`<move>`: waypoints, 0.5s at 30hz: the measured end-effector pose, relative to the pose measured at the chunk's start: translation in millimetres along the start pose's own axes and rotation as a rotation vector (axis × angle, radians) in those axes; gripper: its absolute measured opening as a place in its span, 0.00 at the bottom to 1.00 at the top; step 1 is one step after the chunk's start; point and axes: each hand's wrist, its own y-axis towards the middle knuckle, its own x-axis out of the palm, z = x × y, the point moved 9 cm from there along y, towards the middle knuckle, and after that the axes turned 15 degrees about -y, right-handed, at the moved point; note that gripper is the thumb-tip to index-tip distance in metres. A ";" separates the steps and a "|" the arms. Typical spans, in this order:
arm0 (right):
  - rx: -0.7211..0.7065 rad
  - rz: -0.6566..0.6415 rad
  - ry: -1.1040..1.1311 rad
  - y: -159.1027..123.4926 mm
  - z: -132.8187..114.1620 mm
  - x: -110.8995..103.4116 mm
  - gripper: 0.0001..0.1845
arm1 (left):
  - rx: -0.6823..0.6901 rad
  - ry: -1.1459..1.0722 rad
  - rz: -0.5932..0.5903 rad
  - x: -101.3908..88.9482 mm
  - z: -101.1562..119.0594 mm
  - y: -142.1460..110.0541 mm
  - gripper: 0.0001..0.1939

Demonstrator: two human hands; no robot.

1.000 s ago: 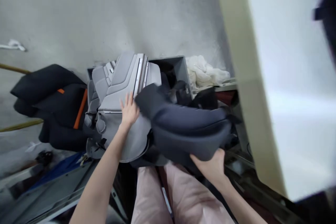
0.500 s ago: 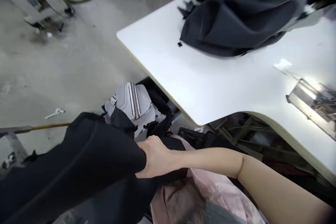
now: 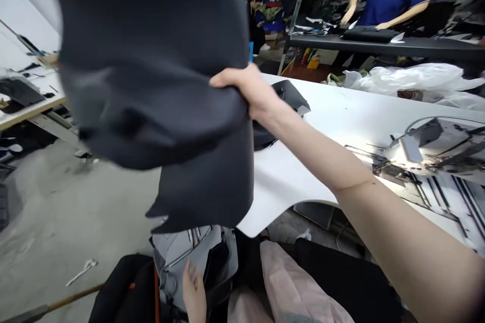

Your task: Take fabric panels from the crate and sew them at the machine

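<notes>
A large black fabric piece (image 3: 151, 45) is raised in front of me and hides much of the view. My right hand (image 3: 250, 88) grips it at the right edge, thumb on the near face and fingers behind. Its lower part hangs down beside the white table's corner. Low in the view, my left hand (image 3: 195, 285) has its fingers stretched upward, close to a grey panel piece (image 3: 189, 252) with zip-like strips. Whether those fingers touch the grey piece I cannot tell.
A white table (image 3: 303, 161) carries a sewing machine (image 3: 424, 146), more dark pieces (image 3: 290, 96) and clear plastic bags (image 3: 413, 78). Behind it, a person in a blue shirt (image 3: 394, 2) works at a dark bench (image 3: 386, 48). A wooden stick (image 3: 76, 292) crosses the lower left.
My right hand has risen from low by my lap, lifting black fabric up high. The head view has tilted up towards the room. My left hand has come into sight.
</notes>
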 end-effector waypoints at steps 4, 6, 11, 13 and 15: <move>0.145 0.249 0.295 85.3 100.0 -120.2 0.16 | 0.190 -0.053 0.045 37.0 90.1 9.4 0.36; 0.272 0.442 0.391 107.3 180.2 -164.7 0.13 | 0.198 -0.093 0.053 63.2 119.7 12.8 0.37; 0.698 0.806 0.269 86.3 373.5 -200.0 0.16 | 0.186 -0.124 0.066 135.5 143.3 4.0 0.39; 0.770 0.821 0.208 77.0 415.5 -200.8 0.16 | 0.212 -0.138 0.109 152.4 144.0 -6.7 0.38; 0.783 0.803 0.131 74.5 433.9 -205.3 0.15 | 0.254 -0.155 0.160 160.1 146.2 -17.5 0.37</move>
